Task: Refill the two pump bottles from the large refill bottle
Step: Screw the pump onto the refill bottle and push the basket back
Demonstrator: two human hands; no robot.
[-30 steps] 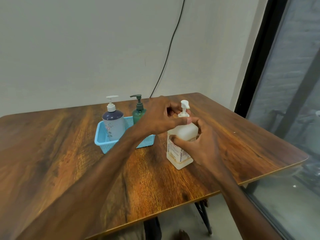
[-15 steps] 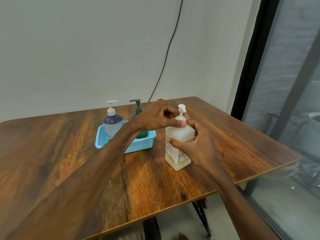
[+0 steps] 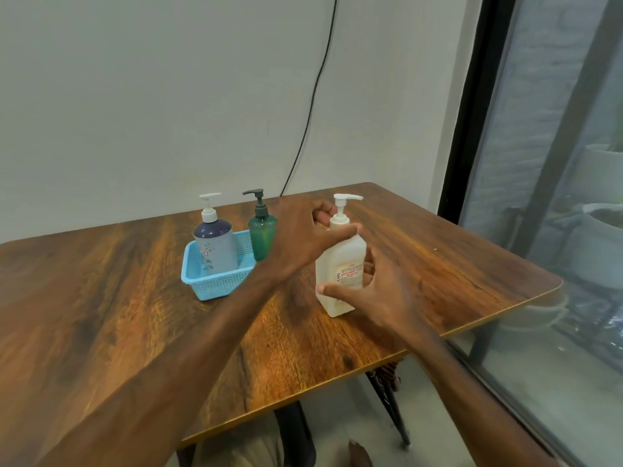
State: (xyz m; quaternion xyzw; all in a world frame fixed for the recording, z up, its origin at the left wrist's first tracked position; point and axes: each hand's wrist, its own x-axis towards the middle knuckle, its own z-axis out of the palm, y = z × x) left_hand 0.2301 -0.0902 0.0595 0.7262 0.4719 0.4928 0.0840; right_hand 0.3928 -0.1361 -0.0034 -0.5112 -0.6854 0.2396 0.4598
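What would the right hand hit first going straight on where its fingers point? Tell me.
The large refill bottle, at once: the right hand points forward-left into its body, thumb across its lower front, fingers at its far side. Behind that sits the left hand, gripping the pump collar.
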